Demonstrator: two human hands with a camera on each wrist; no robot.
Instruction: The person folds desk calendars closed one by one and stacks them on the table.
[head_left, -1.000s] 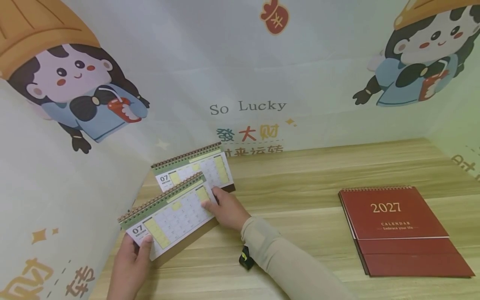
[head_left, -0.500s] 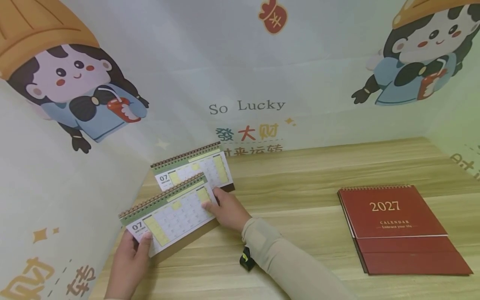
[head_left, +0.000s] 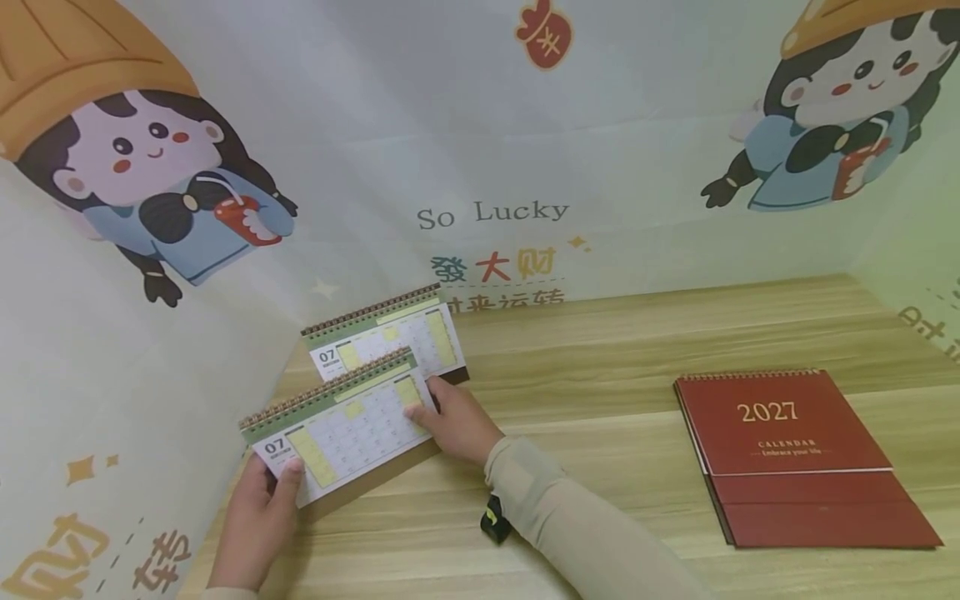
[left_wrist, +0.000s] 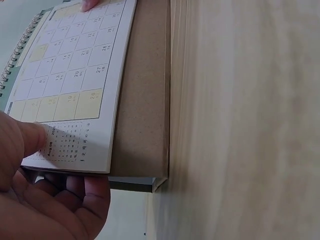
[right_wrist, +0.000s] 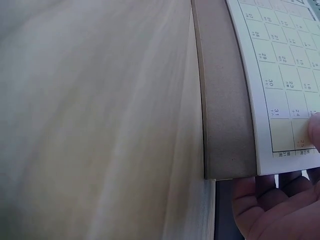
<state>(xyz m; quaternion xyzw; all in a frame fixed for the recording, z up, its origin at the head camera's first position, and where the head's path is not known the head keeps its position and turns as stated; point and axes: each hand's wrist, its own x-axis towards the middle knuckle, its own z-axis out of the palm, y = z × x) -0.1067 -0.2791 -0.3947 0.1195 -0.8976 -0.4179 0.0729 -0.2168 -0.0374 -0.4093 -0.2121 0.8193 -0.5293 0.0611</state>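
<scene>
At the near left of the table (head_left: 585,375), a desk calendar (head_left: 360,427) is held at a tilt by both short ends: one is pinched by the left hand (head_left: 258,518), the other by the right hand (head_left: 461,422), thumbs pressed on the page (left_wrist: 75,65). Whether its base (left_wrist: 142,90) is set down cannot be told. By a push farther back, a second calendar (head_left: 408,329) just behind could be knocked askew; paper could be creased by a hard grip. Well apart on the right, a red calendar (head_left: 802,458) is set on the wood-grain surface. Beyond, a pale backdrop (head_left: 637,125) is printed with cartoon figures (head_left: 157,154).
</scene>
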